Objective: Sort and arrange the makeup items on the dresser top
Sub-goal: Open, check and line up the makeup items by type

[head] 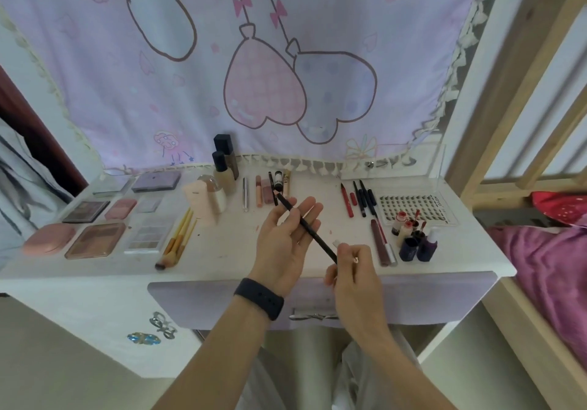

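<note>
Nearest the camera, the right hand (351,266) pinches the lower end of a long thin black makeup pencil (309,230) between thumb and fingertips, its other fingers curled in. The pencil slants up toward 11 o'clock and crosses the open palm of the left hand (286,235), whose fingers are spread and loosely extended, gripping nothing; whether the pencil touches that palm I cannot tell. A dark band (259,298) circles the left wrist.

Both hands hover over the front middle of the white dresser top (222,260) (its lilac drawer front sits just below them). At 9 o'clock from the hands lies a bundle of yellow-handled makeup brushes (178,238), and farther the same way a grid of flat eyeshadow palettes and pink compacts (98,238). At 3 o'clock a dark red lip-gloss tube (382,244) lies beside a cluster of small upright bottles (413,235).

Farther back, at 1 o'clock, red and black pencils (359,200) lie in a row next to a clear tray of false lashes (409,206). At 12 o'clock slim lip tubes (260,190) lie side by side, and at 11 o'clock tall foundation bottles with black caps (224,165) stand against the lilac cartoon-printed curtain (190,92).
</note>
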The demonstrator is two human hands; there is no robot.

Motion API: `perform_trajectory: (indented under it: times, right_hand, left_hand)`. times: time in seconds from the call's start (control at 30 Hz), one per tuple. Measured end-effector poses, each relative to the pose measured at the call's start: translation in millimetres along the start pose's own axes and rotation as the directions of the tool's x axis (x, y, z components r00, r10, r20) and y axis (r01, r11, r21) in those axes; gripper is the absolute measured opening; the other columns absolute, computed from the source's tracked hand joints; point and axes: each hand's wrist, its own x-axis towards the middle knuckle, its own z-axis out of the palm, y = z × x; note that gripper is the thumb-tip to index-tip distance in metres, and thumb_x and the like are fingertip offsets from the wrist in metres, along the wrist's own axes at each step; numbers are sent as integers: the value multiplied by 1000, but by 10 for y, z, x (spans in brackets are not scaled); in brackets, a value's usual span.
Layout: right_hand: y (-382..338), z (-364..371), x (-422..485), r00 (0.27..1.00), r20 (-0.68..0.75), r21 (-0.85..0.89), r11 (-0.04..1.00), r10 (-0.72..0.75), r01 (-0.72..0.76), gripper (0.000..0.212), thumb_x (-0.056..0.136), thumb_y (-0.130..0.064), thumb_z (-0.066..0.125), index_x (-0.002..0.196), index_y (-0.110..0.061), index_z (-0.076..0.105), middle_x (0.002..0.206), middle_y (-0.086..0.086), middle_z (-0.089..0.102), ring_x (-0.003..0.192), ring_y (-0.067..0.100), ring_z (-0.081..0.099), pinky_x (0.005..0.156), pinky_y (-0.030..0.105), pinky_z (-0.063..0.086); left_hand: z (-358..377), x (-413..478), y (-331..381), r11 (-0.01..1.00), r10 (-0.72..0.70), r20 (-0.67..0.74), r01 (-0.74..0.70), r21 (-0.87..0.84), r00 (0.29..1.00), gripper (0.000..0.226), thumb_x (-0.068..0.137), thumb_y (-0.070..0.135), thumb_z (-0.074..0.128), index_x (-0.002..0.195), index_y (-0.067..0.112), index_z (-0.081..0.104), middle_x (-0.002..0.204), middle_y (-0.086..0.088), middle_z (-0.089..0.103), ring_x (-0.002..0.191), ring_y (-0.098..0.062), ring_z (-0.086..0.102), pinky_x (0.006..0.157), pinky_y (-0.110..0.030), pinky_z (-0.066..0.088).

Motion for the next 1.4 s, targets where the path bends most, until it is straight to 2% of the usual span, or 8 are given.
perform_trajectory:
  times: [0.13, 0.27, 0.37, 0.5, 0.77, 0.93, 1.17, 1.4]
  right_hand:
    - [10, 54, 78, 997, -72, 75, 997, 33, -28, 32, 102, -49, 40, 95, -20, 49, 55, -7, 46, 49, 9, 36, 44, 21, 33]
    - [56, 72, 169, 996, -71, 67, 996, 62, -57, 32, 104, -50, 39, 94, -21, 51, 56, -8, 52, 50, 7, 41, 45, 20, 37]
    - [105, 66, 213, 998, -39, -7, 999, 41, -41, 28, 106, -47, 36, 95, -25, 51, 73, -12, 69, 58, 3, 61, 53, 16, 48]
    - [164, 69, 279, 990, -119, -122, 991, -77, 62, 25, 103, -48, 32, 92, -33, 49, 90, -24, 65, 73, 4, 66, 59, 18, 51]
    - [337, 121, 538, 956, -201, -49, 977, -212, 206, 35, 98, -66, 25, 88, -40, 46, 61, -9, 49, 46, 7, 36, 41, 23, 29]
    - [354, 137, 559, 955, -200, -104, 974, -220, 203, 34, 103, -53, 24, 87, -35, 46, 60, -14, 49, 45, 7, 37, 41, 18, 26]
    - [304, 91, 531, 965, -172, -90, 978, -200, 187, 31, 104, -48, 28, 86, -31, 46, 60, -15, 50, 46, 9, 39, 43, 17, 27]
    - [334, 85, 525, 959, -199, -56, 979, -201, 194, 30, 101, -51, 27, 87, -34, 48, 56, -16, 48, 44, 8, 37, 42, 15, 25]
  left_hand:
    - [-5, -28, -104, 958, 61, -33, -49, 284, 998, 23, 101, 9, 53, 124, 6, 58, 109, -10, 75, 105, -23, 71, 89, -33, 58]
    - [-87, -81, -200, 740, 50, 27, -55, 670, 998, 21, 94, 19, 67, 115, 24, 69, 98, 4, 77, 97, -11, 71, 86, -31, 56]
    - [-116, -10, -193, 668, 109, 7, -79, 740, 994, 19, 89, 21, 73, 107, 27, 73, 91, 5, 77, 87, -8, 72, 77, -21, 55]
    - [-115, 321, -7, 656, 51, -52, 6, 755, 997, 19, 90, 20, 72, 109, 23, 73, 91, 2, 77, 84, -12, 74, 71, -22, 56]
    - [57, 1233, 58, 162, -115, -147, 164, 973, 982, 21, 86, 23, 77, 101, 10, 70, 84, -3, 74, 59, -10, 72, 51, -18, 54]
    - [188, 1568, -38, -56, -52, -92, 89, 994, 994, 21, 81, 30, 81, 79, 13, 68, 87, -11, 76, 82, -25, 74, 74, -42, 62]
    - [198, 1673, -155, -136, 48, -52, 58, 989, 997, 31, 82, 45, 76, 73, 17, 65, 82, -11, 76, 80, -28, 73, 76, -40, 59]
    - [229, 1669, -187, -88, 85, -53, 60, 994, 995, 16, 88, 24, 71, 78, 13, 66, 84, -18, 75, 83, -34, 73, 76, -48, 61]
